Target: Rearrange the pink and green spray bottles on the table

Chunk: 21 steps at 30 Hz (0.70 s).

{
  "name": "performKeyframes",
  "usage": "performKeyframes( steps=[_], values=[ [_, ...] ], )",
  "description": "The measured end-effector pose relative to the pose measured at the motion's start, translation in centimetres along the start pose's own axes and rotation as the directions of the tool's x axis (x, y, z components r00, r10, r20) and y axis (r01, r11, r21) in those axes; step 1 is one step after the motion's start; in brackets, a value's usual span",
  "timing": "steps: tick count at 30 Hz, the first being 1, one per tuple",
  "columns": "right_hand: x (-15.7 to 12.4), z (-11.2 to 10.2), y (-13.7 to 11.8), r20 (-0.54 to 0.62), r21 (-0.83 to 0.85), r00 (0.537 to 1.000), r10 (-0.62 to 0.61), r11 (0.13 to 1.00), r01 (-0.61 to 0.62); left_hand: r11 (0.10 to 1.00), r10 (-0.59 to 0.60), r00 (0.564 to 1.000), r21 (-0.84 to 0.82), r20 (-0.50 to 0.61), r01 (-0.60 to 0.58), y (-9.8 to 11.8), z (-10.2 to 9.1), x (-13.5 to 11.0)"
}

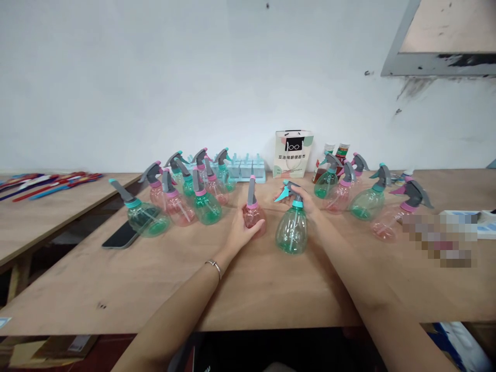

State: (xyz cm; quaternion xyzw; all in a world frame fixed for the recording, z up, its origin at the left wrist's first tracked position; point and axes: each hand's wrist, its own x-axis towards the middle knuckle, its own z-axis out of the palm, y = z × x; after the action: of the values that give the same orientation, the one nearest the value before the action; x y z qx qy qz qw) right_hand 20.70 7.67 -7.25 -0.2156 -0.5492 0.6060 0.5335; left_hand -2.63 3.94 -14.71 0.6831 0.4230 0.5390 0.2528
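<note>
My left hand (242,230) is wrapped around the round body of a pink spray bottle (256,214), which stands upright on the wooden table. Its grey head with a pink tip points up. Just to the right, my right hand (308,200) grips a clear green spray bottle (291,235) from behind, up at its neck and grey head. This bottle has a turquoise collar and trigger, and some of the fingers are hidden behind it. A small gap separates the two bottles.
On the left stand several pink and green spray bottles (209,206), with a phone (121,236) beside them. More spray bottles (368,202) stand on the right. Behind are turquoise moulds (251,170), a paper bag (292,157) and sauce bottles (341,152).
</note>
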Motion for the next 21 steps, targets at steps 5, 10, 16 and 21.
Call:
performKeyframes(
  steps=[5, 10, 16, 21],
  values=[
    [-0.1, 0.5, -0.6, -0.02, -0.123, 0.999, -0.046, 0.991, 0.043, 1.0, 0.004, 1.0, -0.006, 0.005, -0.004, 0.0, 0.0, 0.0],
    [-1.1, 1.3, -2.0, -0.187, -0.229, 0.973, -0.137, 0.969, 0.092, 1.0, -0.005, 1.0, 0.024, 0.002, 0.005, 0.3, -0.2, 0.0],
    [-5.5, -0.5, -4.6, -0.419, -0.545, 0.823, -0.385, 0.831, 0.111, 1.0, -0.004, 1.0, 0.011, 0.001, 0.004, 0.2, -0.2, 0.1],
    [-10.3, -4.8, -6.8, -0.522, -0.825, 0.498, -0.692, 0.559, -0.088, 1.0, -0.022, 1.0, -0.019, 0.003, 0.022, 0.0, 0.0, 0.1]
  ],
)
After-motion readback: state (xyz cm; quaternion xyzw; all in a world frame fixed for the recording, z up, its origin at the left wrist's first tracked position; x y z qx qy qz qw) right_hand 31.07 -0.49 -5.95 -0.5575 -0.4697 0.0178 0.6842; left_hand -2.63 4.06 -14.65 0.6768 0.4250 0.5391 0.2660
